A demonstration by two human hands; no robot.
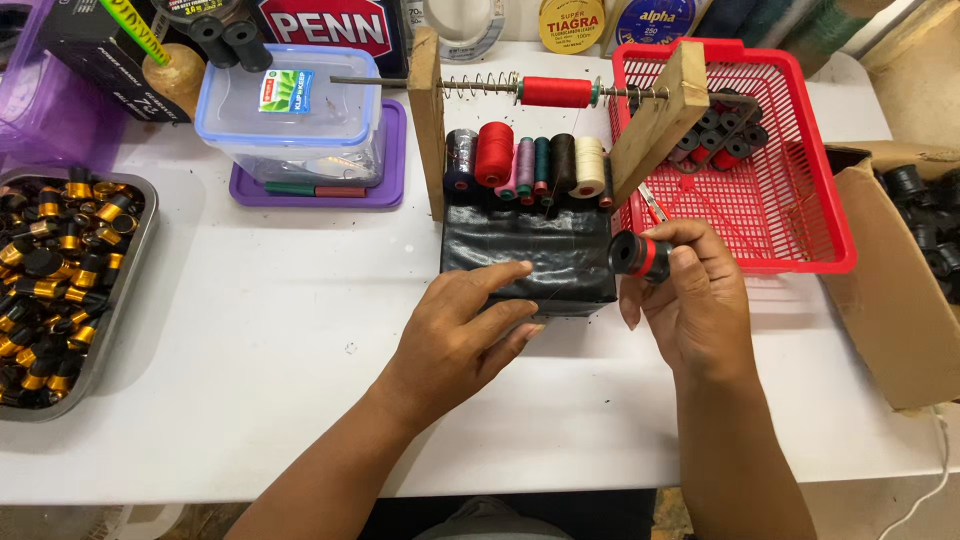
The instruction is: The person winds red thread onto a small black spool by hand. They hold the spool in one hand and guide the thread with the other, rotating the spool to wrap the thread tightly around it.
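Right hand (695,300) pinches black spool (640,256) with red band, axis roughly level, open end toward 9 o'clock. Left hand (465,335) empty, fingers spread flat on table (260,330), fingertips touching black pad (527,262) (under thread rack). Spool at 2 o'clock from left hand; red basket (790,190) just beyond.

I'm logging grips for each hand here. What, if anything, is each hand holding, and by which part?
The right hand pinches a small black tube with a red band by one end, fingertips around it. The left hand holds nothing; its fingers rest on the black pad.

Tray (140,215) left, basket (820,200) right
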